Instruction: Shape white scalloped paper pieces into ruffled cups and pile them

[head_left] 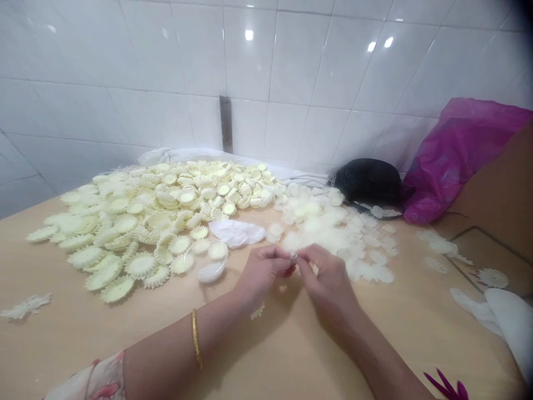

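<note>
My left hand point(262, 272) and my right hand point(328, 279) meet at the fingertips in front of me, both pinching a small pale piece point(293, 256) that is mostly hidden by the fingers. Behind my left hand lies a large heap of pale yellow fluted discs point(166, 216). A spread of flat, whitish scalloped cutouts point(328, 228) lies just past my right hand. Close to my left hand sit a white fabric-like piece point(236, 232) and a small clear dish point(211, 272). A gold bangle point(195, 339) circles my left wrist.
All this rests on a tan tabletop point(83, 344) against a white tiled wall point(291, 66). A black bag point(368, 180) and a magenta plastic bag point(458, 161) stand at the back right. A glass sheet point(487, 261) and white cloth point(512, 328) lie at the right.
</note>
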The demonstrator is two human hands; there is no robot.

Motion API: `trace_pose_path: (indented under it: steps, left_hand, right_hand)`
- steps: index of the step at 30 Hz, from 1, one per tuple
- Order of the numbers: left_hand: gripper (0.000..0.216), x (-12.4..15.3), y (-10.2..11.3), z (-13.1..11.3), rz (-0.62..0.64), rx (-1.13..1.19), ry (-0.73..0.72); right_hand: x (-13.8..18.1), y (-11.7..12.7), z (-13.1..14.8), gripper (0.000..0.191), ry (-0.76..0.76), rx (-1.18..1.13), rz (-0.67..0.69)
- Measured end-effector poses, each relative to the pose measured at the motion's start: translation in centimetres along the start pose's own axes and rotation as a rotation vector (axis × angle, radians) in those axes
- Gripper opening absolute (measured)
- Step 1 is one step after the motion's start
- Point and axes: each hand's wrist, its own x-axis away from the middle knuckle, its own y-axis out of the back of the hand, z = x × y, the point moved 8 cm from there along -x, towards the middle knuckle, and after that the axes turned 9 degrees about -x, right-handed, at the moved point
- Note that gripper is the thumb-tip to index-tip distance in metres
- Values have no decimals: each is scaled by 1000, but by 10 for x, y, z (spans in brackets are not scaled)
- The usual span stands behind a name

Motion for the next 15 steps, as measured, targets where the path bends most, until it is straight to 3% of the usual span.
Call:
trace_pose_path:
  steps: [8, 15]
  left_hand:
    - [9, 1, 3, -4, -92, 69, 75]
    - [13, -1, 6, -5, -88, 62, 87]
  right_hand:
    - [-1, 22, -18, 15, -164, -3, -226]
    - [-4, 17, -22, 18, -224, -122, -139]
